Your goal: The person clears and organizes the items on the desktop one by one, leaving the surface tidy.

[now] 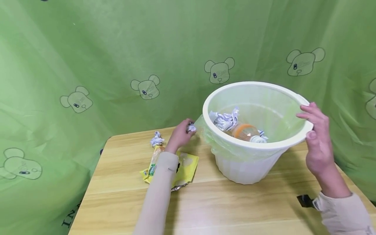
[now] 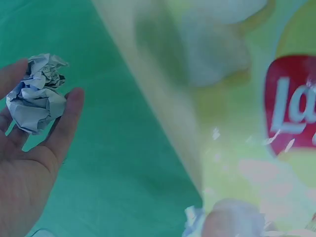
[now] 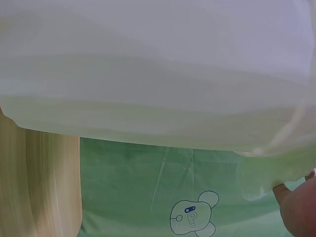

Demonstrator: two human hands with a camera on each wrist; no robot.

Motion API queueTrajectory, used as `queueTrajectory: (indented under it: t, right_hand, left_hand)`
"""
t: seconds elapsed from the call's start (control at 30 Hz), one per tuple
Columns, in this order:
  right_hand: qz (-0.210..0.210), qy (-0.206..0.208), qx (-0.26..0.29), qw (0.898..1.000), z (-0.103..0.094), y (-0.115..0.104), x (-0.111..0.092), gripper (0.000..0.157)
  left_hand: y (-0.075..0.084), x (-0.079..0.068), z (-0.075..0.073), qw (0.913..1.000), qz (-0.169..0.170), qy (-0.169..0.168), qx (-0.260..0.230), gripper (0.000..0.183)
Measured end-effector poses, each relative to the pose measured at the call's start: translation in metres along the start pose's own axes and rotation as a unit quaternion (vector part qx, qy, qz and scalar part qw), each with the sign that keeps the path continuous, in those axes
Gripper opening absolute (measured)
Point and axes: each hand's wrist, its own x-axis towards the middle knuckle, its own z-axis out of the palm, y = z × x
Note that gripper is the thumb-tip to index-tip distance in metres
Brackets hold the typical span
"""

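My left hand pinches a crumpled paper ball between thumb and fingers, just left of the white trash can. In the head view, my right hand holds the can's right rim, its fingers over the edge and its thumb lower down. The can leans and has a thin green liner folded over its rim. Inside it lie crumpled paper and a plastic bottle with an orange band and white cap. The can's pale wall fills most of the right wrist view.
Beneath my left forearm lies a yellow snack bag, partly hidden, with a clear wrapper beside it. Another paper ball sits near the wooden table's back edge. Behind hangs a green curtain printed with bear heads.
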Motion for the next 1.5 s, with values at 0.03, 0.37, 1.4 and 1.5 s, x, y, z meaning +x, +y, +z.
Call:
queueTrajectory:
  t: [0.03,0.37,1.4,1.5]
  right_hand:
    - [0.0,0.001,-0.001,1.0,0.0,0.0,0.0,0.053]
    - [0.007,-0.004,-0.01,1.0,0.0,-0.003,0.0,0.054]
    - [0.009,-0.005,-0.012,1.0,-0.001,0.001,-0.002,0.055]
    - [0.009,-0.005,-0.012,1.0,-0.001,0.001,-0.002,0.054]
  left_hand:
    - [0.001,0.0,-0.004,0.9999,0.009,0.01,-0.001,0.05]
    - [0.022,-0.003,-0.038,0.9896,0.061,0.106,-0.076,0.05]
    - [0.098,-0.021,-0.074,0.941,0.189,0.196,-0.201,0.051]
    - [0.107,-0.023,-0.075,0.9375,0.202,0.198,-0.202,0.05]
